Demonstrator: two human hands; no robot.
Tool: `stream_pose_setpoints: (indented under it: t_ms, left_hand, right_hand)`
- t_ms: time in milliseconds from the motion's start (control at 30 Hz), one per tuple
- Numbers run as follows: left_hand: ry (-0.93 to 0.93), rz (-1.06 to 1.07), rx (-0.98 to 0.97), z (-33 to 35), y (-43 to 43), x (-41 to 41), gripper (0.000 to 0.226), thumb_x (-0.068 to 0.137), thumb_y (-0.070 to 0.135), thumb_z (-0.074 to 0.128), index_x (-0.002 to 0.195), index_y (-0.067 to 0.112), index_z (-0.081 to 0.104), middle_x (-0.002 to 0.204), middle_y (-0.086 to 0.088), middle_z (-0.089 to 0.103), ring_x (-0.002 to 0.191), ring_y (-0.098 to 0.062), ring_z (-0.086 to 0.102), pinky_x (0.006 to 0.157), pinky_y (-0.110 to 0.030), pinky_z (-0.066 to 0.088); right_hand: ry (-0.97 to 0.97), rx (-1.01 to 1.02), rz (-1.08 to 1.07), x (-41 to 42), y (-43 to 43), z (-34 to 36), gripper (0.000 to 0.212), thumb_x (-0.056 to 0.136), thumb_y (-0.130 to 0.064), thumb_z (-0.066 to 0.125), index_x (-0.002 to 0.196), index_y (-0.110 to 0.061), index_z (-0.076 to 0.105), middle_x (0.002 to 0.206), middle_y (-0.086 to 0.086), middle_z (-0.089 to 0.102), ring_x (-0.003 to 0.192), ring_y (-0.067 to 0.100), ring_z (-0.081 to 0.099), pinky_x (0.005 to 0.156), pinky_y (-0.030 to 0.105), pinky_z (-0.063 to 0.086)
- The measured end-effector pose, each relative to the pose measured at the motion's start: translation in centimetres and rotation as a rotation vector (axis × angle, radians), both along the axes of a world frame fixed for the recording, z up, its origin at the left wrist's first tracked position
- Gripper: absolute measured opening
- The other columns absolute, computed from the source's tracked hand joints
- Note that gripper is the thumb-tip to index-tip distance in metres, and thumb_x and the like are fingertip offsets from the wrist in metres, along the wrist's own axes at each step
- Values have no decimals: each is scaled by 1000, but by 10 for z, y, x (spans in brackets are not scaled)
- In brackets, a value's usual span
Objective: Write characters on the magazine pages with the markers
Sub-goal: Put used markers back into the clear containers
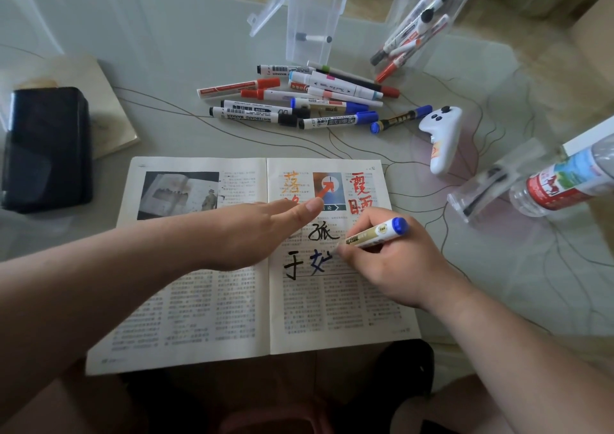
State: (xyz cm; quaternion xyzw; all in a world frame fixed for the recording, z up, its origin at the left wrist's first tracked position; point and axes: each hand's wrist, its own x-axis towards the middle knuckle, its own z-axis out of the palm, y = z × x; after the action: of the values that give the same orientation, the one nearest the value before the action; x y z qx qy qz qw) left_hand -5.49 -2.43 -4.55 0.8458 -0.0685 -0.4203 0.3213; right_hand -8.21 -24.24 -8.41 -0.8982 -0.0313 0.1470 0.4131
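An open magazine (pixel 212 314) lies flat at the table's near edge. Its right page carries handwritten characters in orange, red, black and blue. My right hand (pixel 392 267) grips a blue marker (pixel 375 232) with a gold barrel, its tip down on the right page beside a blue character (pixel 319 262). My left hand (pixel 262 231) lies flat across the fold, fingers straight, pressing the pages down. A heap of loose markers (pixel 299 101) in red, black and blue lies beyond the magazine.
A clear box (pixel 312 18) with one marker stands at the back, next to a tipped clear jar (pixel 422 18) of markers. A white controller (pixel 443 138), a clear case (pixel 488 181) and a water bottle (pixel 564 181) lie right. A dark pouch (pixel 46 148) rests left.
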Motion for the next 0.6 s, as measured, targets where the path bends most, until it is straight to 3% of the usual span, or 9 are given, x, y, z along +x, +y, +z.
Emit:
stream_pose_setpoints:
  t_ms: [133,267,400,500,600]
  left_hand:
    - [-2,0,13,-2,0,0,77,87,78,11,154,43,26,158,13,36,146,-15,31,116,-37,24]
    - [-13,-15,31,-3,-1,0,77,88,78,11,154,42,26,159,11,36,146,-17,32,116,-39,25]
    - [-12,1,24,-6,3,1,55,102,62,18,152,43,30,156,8,42,141,-18,39,112,-37,30]
    - [-58,-59,119,-12,3,4,45,107,27,27,151,37,29,148,-6,49,117,-25,53,90,-32,38]
    - [-101,-29,166,-15,3,5,52,103,22,30,151,40,24,127,-9,58,85,-16,56,69,-30,42]
  right_hand:
    - [76,65,35,-1,1,5,18,82,-16,82,73,-14,66,64,-19,66,66,-4,61,54,12,44]
    - [101,50,66,-3,2,8,18,81,-17,83,73,-17,66,72,-16,71,73,0,66,59,19,51]
    - [71,27,68,-2,3,9,19,82,-19,81,73,-20,64,70,-20,67,73,-1,63,56,13,45]
    - [34,-49,52,-1,3,7,20,81,-18,79,72,-16,61,70,-10,67,71,6,61,55,21,48]
    - [33,-60,39,-1,2,7,21,79,-15,78,70,-14,60,68,-8,65,67,5,59,53,19,45]
